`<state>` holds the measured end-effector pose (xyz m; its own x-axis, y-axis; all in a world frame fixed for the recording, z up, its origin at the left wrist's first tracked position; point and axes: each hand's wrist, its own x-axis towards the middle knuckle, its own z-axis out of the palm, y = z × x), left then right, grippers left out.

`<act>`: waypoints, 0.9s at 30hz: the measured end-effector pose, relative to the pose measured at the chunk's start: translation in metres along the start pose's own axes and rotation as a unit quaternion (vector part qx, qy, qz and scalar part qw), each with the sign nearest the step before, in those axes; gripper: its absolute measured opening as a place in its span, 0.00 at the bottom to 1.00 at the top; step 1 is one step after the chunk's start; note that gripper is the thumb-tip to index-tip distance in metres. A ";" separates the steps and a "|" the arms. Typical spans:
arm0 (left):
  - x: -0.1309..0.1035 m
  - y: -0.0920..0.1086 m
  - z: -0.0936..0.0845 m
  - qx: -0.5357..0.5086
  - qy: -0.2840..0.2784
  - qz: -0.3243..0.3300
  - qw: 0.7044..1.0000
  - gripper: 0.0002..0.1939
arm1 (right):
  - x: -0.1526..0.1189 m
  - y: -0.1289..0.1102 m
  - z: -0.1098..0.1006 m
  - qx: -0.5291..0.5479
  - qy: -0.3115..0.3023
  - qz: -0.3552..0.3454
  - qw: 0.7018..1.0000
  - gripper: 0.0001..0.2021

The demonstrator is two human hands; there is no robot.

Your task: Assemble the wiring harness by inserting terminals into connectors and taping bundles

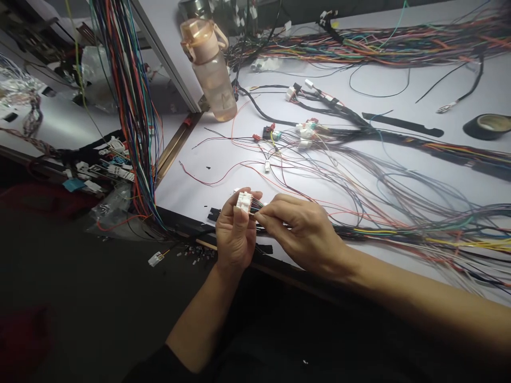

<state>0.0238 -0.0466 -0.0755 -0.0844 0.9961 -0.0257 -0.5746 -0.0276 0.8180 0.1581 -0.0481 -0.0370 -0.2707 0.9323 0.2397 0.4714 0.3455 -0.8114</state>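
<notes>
A white connector (244,202) with several wires at its right side is gripped between the thumb and fingers of my left hand (236,234), near the table's front edge. Just to its right, the thumb and forefinger of my right hand (305,231) pinch a thin wire (254,214) close to the connector's wire side. The wire's tip is too small to make out. Behind my right hand, a black-wrapped wire bundle (347,232) runs off to the right. A small white connector (267,166) lies on the table beyond my hands.
A water bottle (215,80) stands at the back left, beside a metal frame post (170,53). Hanging wires (133,106) drop over the left edge. Harness branches with connectors (307,130) spread across the table (223,173). Black tape (487,126) lies at the right.
</notes>
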 end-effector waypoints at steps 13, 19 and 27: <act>0.003 0.001 0.000 -0.004 0.015 -0.037 0.999 0.19 | 0.002 0.002 0.007 -0.066 0.082 -0.038 0.994 0.11; 0.002 -0.001 -0.001 0.007 0.000 -0.033 0.999 0.19 | 0.000 -0.005 0.000 0.113 0.007 0.109 0.988 0.12; 0.003 0.001 0.002 0.009 0.005 -0.045 0.999 0.17 | 0.000 0.001 0.001 0.041 0.041 0.081 0.995 0.08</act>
<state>0.0246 -0.0437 -0.0737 -0.0417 0.9935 -0.1056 -0.5655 0.0636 0.8223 0.1580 -0.0482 -0.0386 -0.1256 0.9817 0.1429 0.4328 0.1838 -0.8826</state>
